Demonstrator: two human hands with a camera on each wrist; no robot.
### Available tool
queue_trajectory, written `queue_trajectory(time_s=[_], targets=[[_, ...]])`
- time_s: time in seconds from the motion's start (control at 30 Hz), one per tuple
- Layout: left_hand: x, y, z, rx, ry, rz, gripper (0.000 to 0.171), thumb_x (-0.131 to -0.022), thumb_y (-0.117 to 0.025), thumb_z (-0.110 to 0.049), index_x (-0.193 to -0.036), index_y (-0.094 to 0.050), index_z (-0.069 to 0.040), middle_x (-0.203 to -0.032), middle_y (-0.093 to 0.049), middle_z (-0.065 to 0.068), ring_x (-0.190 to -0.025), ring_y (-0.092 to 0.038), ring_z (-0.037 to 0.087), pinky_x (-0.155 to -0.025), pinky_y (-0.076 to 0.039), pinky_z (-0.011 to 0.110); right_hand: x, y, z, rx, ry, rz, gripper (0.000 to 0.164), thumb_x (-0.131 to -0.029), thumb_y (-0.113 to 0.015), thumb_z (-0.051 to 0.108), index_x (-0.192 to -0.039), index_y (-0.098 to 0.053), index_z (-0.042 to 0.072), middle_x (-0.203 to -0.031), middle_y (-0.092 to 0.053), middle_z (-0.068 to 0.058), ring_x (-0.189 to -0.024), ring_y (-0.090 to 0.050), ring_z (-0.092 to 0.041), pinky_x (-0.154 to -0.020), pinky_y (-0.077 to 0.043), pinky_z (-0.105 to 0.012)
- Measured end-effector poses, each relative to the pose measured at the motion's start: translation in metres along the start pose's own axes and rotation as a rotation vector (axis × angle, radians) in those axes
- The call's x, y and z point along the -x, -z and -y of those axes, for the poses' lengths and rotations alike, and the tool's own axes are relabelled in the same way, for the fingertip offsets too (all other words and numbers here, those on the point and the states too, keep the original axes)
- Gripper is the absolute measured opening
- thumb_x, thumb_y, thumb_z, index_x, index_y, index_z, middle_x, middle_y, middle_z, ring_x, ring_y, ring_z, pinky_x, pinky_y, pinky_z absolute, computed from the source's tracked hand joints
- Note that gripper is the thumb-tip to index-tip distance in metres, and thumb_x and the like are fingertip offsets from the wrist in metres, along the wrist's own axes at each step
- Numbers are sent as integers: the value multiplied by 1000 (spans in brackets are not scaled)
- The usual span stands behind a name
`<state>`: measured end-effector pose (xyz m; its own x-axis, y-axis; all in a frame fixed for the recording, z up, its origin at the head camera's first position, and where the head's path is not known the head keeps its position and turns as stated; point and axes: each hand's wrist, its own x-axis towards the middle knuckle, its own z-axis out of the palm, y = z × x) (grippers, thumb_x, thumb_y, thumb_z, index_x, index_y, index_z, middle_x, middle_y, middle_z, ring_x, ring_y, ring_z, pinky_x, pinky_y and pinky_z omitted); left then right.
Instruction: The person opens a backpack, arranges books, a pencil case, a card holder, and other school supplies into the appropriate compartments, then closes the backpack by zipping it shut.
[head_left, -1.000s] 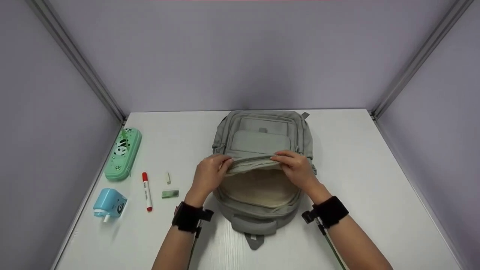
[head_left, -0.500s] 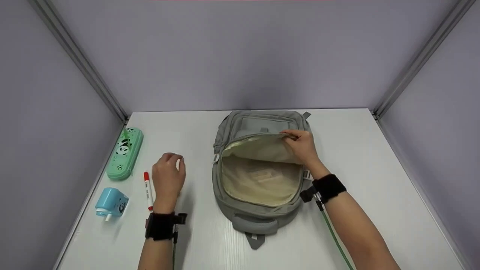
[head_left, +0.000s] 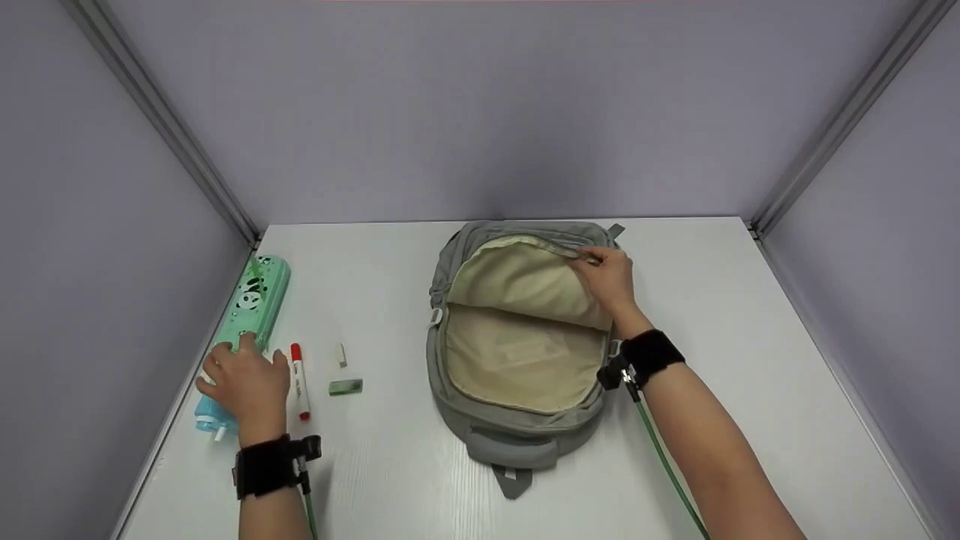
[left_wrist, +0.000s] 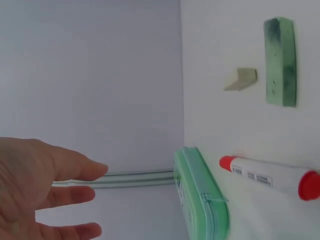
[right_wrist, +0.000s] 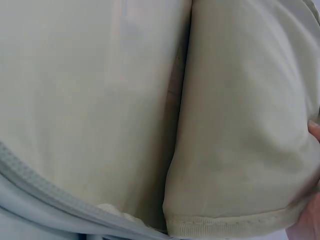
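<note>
A grey backpack (head_left: 510, 449) lies on the white table, its main compartment unzipped and the cream lining showing. My right hand (head_left: 606, 281) pinches the edge of the folded-back front flap (head_left: 517, 281); the right wrist view shows the lining close up, with bits of that hand at its right edge. At the far left, my left hand (head_left: 249, 384) hovers with fingers spread over a blue pencil sharpener-like box (head_left: 212, 417), partly hiding it and the near end of a green panda pencil case (head_left: 264, 291). In the left wrist view the left fingers (left_wrist: 75, 195) hold nothing.
Right of the left hand lies a white marker with red ends (head_left: 301, 384). Beyond it are a small whitish eraser-like piece (head_left: 341, 355) and a green block (head_left: 346, 387). Walls (head_left: 495, 112) enclose the table's back and sides.
My left hand has let go of the backpack flap and moved left to above the blue box. My right hand has pulled the flap up and back, widening the opening.
</note>
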<state>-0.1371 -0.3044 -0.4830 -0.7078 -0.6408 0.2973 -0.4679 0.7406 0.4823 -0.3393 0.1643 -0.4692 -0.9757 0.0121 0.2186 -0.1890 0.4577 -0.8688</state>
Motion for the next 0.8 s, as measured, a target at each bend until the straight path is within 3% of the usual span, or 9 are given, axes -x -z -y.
queue_trajectory(time_s=[0.23,0.4,0.63,0.8], targets=[[-5,6,23,-59,136,192,56,-89,-63,-15,-137,-44,7,-133,-30,46,-133,-18,60,-100,-4,77,-9,1,0,18,-51,27,30,-86,-77,12,-111,-72,-2,-110,-70,-18,-103,-65,-28,-86,-50,-37],[-7,9,32,-92,210,306,66,-90,-61,-19,-146,-34,6,-136,-24,49,-134,-12,64,-99,-2,79,-11,2,-2,14,-97,41,32,-87,-76,13,-114,-71,-3,-115,-68,-18,-109,-62,-29,-90,-50,-37],[-7,12,38,-77,254,403,66,-91,-58,-16,-148,-30,4,-135,-27,47,-127,-25,64,-98,-16,76,-14,4,-3,44,-131,56,35,-87,-76,14,-116,-70,-3,-118,-66,-18,-114,-60,-30,-93,-48,-37],[-6,11,42,-62,247,386,55,-91,-49,-6,-144,-37,5,-129,-34,46,-120,-33,64,-92,-27,74,-13,5,-4,36,-134,79,36,-88,-74,13,-119,-68,-4,-121,-65,-19,-116,-59,-31,-95,-47,-38]])
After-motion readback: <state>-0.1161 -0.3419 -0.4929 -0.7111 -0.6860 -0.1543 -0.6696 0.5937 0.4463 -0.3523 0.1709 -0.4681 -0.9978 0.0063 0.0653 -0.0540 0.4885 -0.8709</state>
